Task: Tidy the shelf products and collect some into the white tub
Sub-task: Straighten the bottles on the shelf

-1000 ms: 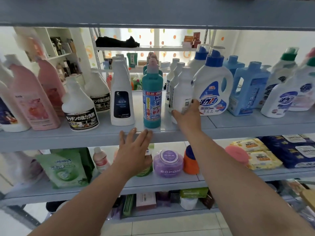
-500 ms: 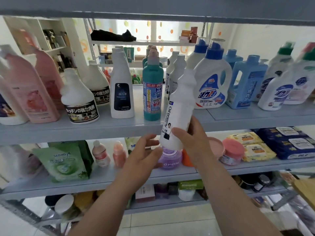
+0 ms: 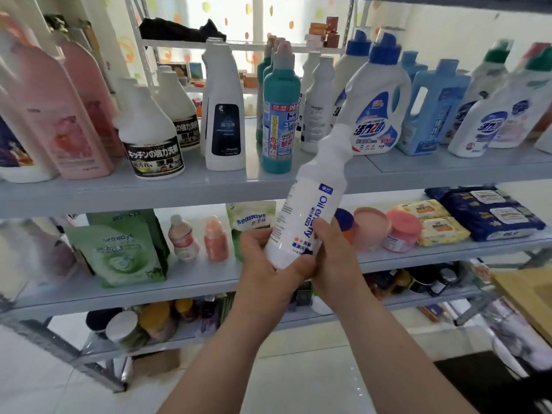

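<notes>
Left hand point(image 3: 265, 264) and right hand point(image 3: 336, 255) grip the bottle point(image 3: 310, 201).

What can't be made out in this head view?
The white tub: none identifiable; the lower-right corner is blurred.
The white bottle: base and lower label, head view, covered by the left hand and right hand.
Bottom-shelf jars: head view, blurred and dim.
Leftmost bottle: cut off by the left edge.

Both hands are holding a white bottle point(image 3: 310, 201) in front of the shelf point(image 3: 179, 194), its neck leaning toward one o'clock. The left hand point(image 3: 265, 264) is cupping its base from seven o'clock; the right hand point(image 3: 334, 258) is gripping its lower body from five o'clock. A teal bottle point(image 3: 280, 115) is standing at eleven o'clock from it, a blue-capped detergent jug point(image 3: 379, 97) at one o'clock
</notes>
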`<state>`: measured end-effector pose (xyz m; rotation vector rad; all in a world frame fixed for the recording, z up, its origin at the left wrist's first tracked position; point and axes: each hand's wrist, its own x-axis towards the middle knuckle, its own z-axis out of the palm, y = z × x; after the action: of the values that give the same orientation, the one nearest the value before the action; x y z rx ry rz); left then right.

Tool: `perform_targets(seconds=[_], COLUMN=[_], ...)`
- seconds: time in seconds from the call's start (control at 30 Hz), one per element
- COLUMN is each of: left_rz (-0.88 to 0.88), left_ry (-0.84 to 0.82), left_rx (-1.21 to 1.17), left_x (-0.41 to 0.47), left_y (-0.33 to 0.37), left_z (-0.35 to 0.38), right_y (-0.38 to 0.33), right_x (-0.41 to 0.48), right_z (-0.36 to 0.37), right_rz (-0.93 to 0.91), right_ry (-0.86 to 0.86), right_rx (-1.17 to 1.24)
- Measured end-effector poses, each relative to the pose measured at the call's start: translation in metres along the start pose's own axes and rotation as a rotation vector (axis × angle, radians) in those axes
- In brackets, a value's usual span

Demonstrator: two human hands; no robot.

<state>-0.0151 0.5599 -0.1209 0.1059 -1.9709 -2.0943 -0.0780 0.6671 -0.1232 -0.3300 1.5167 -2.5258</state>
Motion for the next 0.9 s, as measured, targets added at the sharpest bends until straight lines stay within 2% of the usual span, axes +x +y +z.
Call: perform_targets(seconds=[0.2, 0.37, 0.6, 0.83, 0.9], left_rz=[-0.189, -0.262, -0.081, -0.106, -0.128], left_ry=[0.059, -0.050, -0.047, 0.049, 0.048], left_rx=[-0.328, -0.496, -0.165, -0.203, -0.220], left_x=[-0.005, -0.008, -0.022, -0.015, -0.009], left_y=[0.004, 0.012, 0.007, 0.001, 0.003], left_z=[-0.006, -0.008, -0.002, 0.029, 0.044], right_y=[-0.007, -0.007, -0.005, -0.014, -0.024], right_x=[-0.003, -0.006, -0.018, -0.002, 0.004], right_z=[0.010, 0.008, -0.004, -0.039, -0.055], right_rz=[-0.074, -0.056, 0.052, 0.027, 0.081], right_ry=[-0.012, -0.034, -0.007, 0.104, 0.071], right_rx=[0.069, 0.033, 0.047, 0.105, 0.156])
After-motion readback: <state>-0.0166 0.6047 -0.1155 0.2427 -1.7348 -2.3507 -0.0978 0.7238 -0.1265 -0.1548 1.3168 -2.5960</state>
